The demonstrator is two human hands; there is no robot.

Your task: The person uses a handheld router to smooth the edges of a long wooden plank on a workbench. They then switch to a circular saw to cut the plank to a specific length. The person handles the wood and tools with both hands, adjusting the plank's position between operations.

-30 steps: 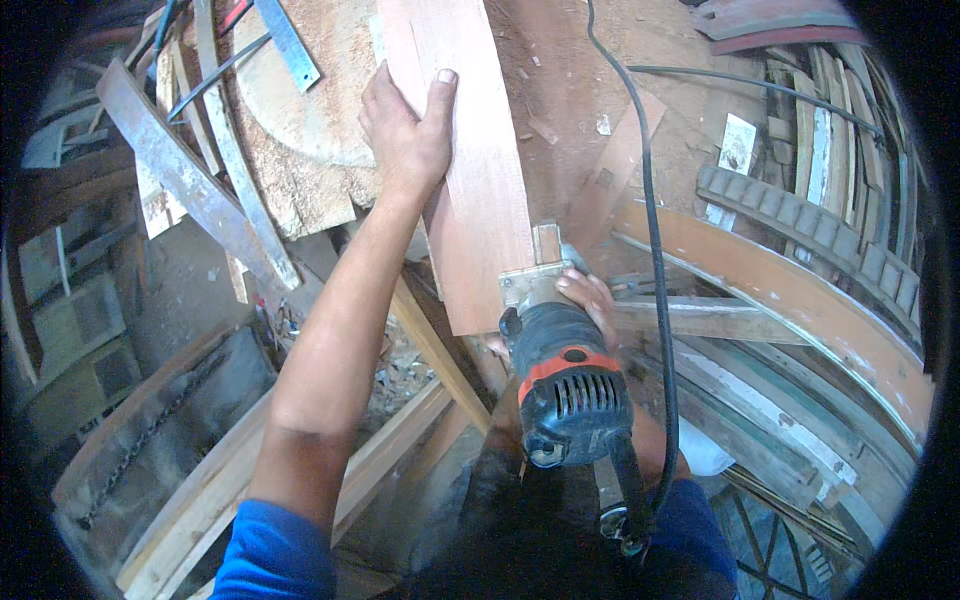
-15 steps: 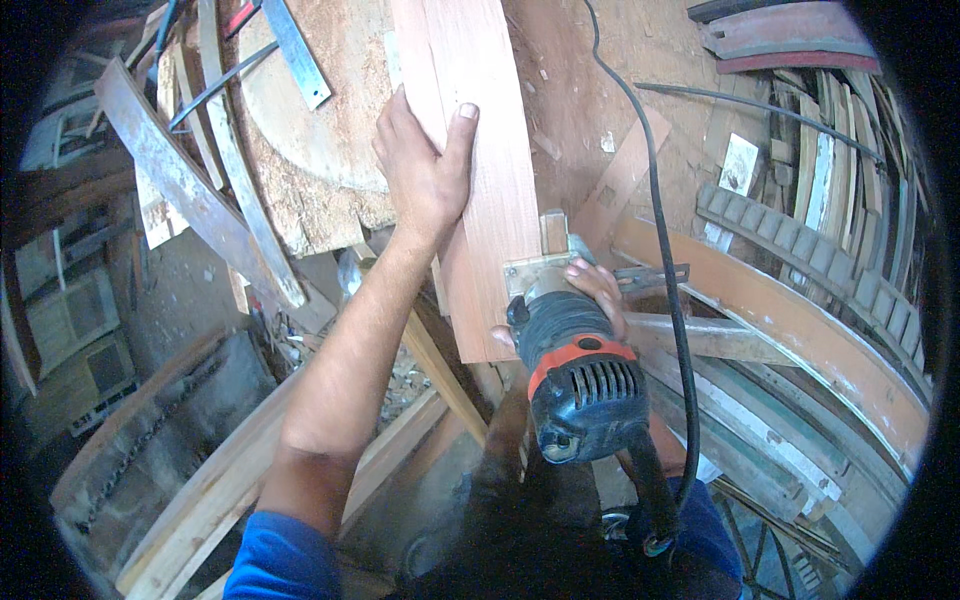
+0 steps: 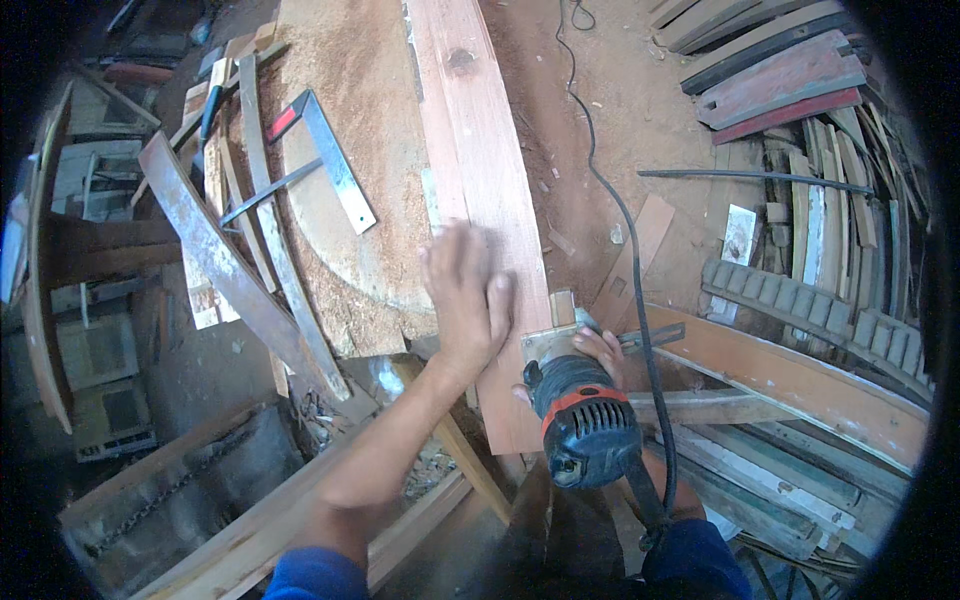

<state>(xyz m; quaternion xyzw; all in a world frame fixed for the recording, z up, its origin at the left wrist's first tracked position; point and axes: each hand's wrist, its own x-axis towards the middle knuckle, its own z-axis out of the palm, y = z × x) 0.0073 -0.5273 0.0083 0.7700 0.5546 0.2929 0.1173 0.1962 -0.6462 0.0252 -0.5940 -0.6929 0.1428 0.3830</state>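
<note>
Left hand (image 3: 468, 310) lies over board (image 3: 495, 210) — fingers blurred, seemingly loosely open. Right hand (image 3: 604, 354), near right, curls fingers round tool (image 3: 592, 435).

Power tool (image 3: 590, 432) sat on plank (image 3: 510, 220), near end; try square (image 3: 343, 180) lay left of plank, cord (image 3: 637, 265) right.

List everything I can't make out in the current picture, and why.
- Power tool's cutting end: head view, hidden by its own body and base.
- Right hand's palm: head view, hidden behind the power tool.
- Left hand's fingertips: head view, blurred.
- Plank's far end: head view, cut off by the top edge.
- Black cord's far end: head view, also cut off at the top.
</note>
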